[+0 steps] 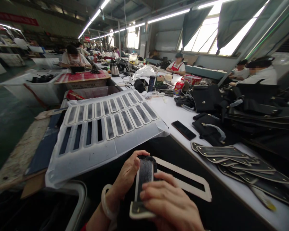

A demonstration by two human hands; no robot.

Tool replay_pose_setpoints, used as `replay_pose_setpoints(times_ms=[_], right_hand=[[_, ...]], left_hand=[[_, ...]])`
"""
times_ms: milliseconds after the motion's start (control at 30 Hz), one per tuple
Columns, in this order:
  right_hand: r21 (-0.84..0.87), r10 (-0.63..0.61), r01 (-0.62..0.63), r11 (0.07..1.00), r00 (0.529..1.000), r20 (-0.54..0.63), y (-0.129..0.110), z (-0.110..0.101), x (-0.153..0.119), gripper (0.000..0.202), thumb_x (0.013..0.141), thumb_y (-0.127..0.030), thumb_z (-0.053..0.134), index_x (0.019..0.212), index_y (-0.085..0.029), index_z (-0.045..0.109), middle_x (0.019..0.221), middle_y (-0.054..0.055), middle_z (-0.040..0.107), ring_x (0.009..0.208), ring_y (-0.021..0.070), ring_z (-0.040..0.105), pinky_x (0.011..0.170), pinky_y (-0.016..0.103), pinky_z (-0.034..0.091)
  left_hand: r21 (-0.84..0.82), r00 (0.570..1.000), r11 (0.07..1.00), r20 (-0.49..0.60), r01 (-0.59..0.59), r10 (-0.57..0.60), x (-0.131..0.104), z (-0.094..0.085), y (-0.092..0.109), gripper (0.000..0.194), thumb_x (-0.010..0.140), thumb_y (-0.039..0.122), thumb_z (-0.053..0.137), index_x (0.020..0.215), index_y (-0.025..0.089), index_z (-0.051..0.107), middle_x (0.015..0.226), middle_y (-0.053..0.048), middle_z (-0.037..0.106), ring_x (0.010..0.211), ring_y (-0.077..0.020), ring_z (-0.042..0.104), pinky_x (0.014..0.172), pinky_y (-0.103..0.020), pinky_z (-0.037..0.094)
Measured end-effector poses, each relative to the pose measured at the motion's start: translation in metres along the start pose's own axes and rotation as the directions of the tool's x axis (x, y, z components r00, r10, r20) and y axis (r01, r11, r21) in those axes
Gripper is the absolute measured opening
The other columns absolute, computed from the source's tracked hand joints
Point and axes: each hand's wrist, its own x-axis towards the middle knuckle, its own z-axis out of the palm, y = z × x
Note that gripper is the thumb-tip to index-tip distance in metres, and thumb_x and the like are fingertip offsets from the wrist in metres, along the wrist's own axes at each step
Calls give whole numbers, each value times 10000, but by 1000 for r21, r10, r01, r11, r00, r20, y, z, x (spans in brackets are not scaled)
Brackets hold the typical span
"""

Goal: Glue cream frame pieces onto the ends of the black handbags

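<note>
A narrow black panel (144,175) with a pale edge is in my hands, low in the middle of the view. My left hand (127,179) grips its left side, thumb near the top end. Across the panel's right side and lower part lie the fingers of my right hand (168,200), close together; its thumb is hidden. At the near end shows a black flap (141,210) with a pale rim and small brass-coloured studs. Just beyond my right hand is a pale slotted frame (195,192), its left end beside the panel; whether they touch I cannot tell.
To the left, a sheet-covered board (103,149) bears rows of pale-rimmed strips. A phone (183,130), a pile of studded black panels (233,157) and black bags (209,128) lie on the white table (163,110). A bin (83,192) stands lower left. Co-workers sit farther back.
</note>
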Motion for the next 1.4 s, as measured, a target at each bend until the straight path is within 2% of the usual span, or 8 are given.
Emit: replay_pose_setpoints(times_ms=[100,200,400,633,767,867,1233,1400], right_hand=[[6,99,-100,995,980,-172,23,10,21,169,932,-213,567,1004,-277,706,1061,22,754,1165,245,632,1120,492,380],[125,244,-215,968,918,-311,39,27,27,161,922,-199,564,921,-260,714,1128,46,739,1298,276,523,1114,541,375],[357,451,-318,878,799,-397,49,47,28,113,876,-282,622,847,-244,725,1127,81,738,1302,303,515,1067,524,430],[385,510,-358,850,742,-436,55,57,28,88,843,-285,637,835,-259,720,1164,77,722,1281,316,533,1074,575,395],[387,529,-376,842,719,-451,55,59,29,97,832,-297,636,839,-252,721,1191,93,709,1259,319,554,1065,569,410],[392,548,-396,830,708,-446,55,59,29,112,830,-310,629,845,-251,723,1215,97,697,1246,311,567,1067,548,417],[534,674,-444,720,630,-385,53,58,30,202,798,-422,662,840,-229,705,1240,107,675,1180,319,602,1077,527,389],[637,759,-450,626,541,-363,54,54,16,392,822,-540,648,1041,-215,647,1084,100,701,942,254,675,768,335,549]], left_hand=[[-115,999,993,-37,-12,8,-2,0,0,657,951,659,222,1144,192,642,1140,-84,664,1044,-252,603,955,-358,456],[-218,999,976,-35,25,-34,-3,1,-1,709,926,702,218,1199,190,626,1159,-94,665,1072,-269,596,993,-391,439],[-301,999,952,9,50,-50,-5,1,-3,702,949,665,169,1263,196,587,1248,-94,638,1176,-272,553,1052,-391,380],[-297,999,955,45,12,2,-4,-3,-6,649,983,605,137,1273,208,561,1324,-82,595,1235,-269,520,1065,-385,348],[-126,998,991,34,-52,56,-3,-6,-4,421,970,535,429,1203,222,588,1269,-51,624,1198,-259,544,1037,-350,362],[-118,998,992,40,-53,58,-3,-6,-3,304,941,432,551,1176,241,579,1229,-28,642,1193,-255,551,1025,-347,369],[-49,1000,998,-9,-27,26,-4,-2,0,232,941,381,554,1141,273,603,1216,-3,637,1188,-215,544,1051,-310,362],[-79,995,996,-83,45,-51,-9,-5,0,288,908,447,581,1113,256,642,1244,-38,621,1215,-260,535,1047,-332,378]])
